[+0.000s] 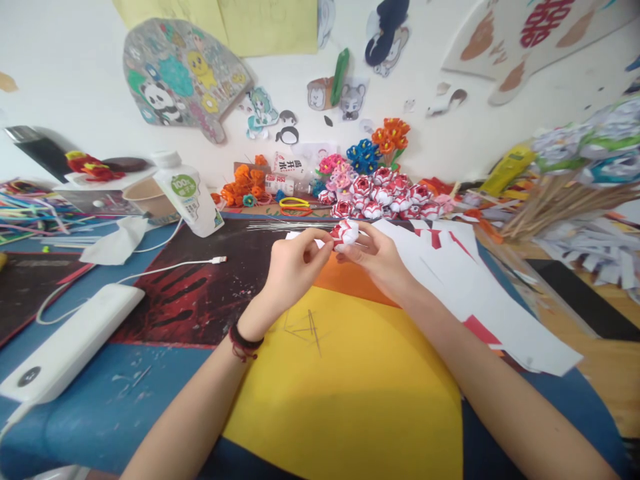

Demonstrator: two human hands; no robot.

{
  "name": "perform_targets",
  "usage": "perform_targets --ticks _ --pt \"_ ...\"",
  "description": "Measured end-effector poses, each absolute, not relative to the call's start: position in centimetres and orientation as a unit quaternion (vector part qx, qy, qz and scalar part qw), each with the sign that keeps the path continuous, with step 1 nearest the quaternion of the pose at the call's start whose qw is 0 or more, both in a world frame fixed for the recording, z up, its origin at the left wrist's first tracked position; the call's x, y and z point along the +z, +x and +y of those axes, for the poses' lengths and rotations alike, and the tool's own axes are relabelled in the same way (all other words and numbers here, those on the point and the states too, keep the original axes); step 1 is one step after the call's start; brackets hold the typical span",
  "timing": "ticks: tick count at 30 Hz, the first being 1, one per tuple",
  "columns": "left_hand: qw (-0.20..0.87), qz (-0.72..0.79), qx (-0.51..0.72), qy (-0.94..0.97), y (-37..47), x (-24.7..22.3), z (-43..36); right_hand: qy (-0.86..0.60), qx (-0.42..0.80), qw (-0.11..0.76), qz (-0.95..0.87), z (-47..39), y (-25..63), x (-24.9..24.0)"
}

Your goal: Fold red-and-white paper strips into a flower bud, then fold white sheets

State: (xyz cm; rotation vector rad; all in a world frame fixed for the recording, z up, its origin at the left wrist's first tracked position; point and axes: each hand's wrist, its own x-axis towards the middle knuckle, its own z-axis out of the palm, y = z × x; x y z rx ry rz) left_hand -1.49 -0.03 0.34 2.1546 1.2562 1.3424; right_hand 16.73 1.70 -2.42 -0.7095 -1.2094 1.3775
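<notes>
Both hands meet at a red and white paper flower (346, 235) above the far end of a yellow sheet (350, 373). My left hand (299, 263) pinches the flower's left edge between thumb and fingertips. From the right, my right hand (377, 257) holds the same flower, its fingers curled round the side and underneath. An orange sheet (345, 277) lies below the hands. Several thin wires (311, 329) rest on the yellow sheet. Behind the hands sits a pile of similar red and white flowers (387, 193).
White paper sheets (465, 300) lie to the right, near a black phone-like slab (585, 300). On the left are a white power bank (73, 340) with a cable, a white bottle (189, 193) and a dark mat (200, 287). Yellow scissors (294, 204) lie at the back.
</notes>
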Motion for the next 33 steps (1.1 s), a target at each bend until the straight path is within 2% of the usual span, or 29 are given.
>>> perform_targets --ticks 2,4,9,14,17,25,27,31,33 --pt "0.328 0.426 0.478 0.695 -1.41 0.94 -0.06 -0.296 0.586 0.556 -0.51 1.74 16.79 -2.4" --pt "0.44 0.419 0.482 0.632 -1.34 1.31 -0.05 -0.287 0.591 0.553 -0.513 1.79 16.86 -2.45" --pt "0.535 0.402 0.478 0.569 -1.21 1.42 0.04 -0.27 0.601 0.547 -0.516 1.91 16.94 -2.63" --pt "0.535 0.401 0.474 0.573 -1.25 1.23 0.08 -0.276 0.592 0.543 -0.527 1.95 16.91 -2.67" --pt "0.499 0.401 0.479 0.601 -1.29 1.06 0.04 -0.28 0.584 0.545 -0.532 1.87 16.87 -2.65" --pt "0.226 0.428 0.476 0.734 -0.93 0.56 -0.48 -0.278 0.59 0.529 -0.543 1.59 16.76 -2.71" --pt "0.24 0.428 0.486 0.723 -0.88 0.58 -0.43 -0.284 0.599 0.516 -0.543 1.56 16.78 -2.66" --pt "0.385 0.406 0.525 0.641 -1.11 0.92 -0.09 -0.283 0.615 0.51 -0.531 1.44 16.89 -2.31" --pt "0.411 0.4 0.532 0.623 -1.3 1.11 0.03 -0.276 0.618 0.513 -0.528 1.4 16.97 -2.16"
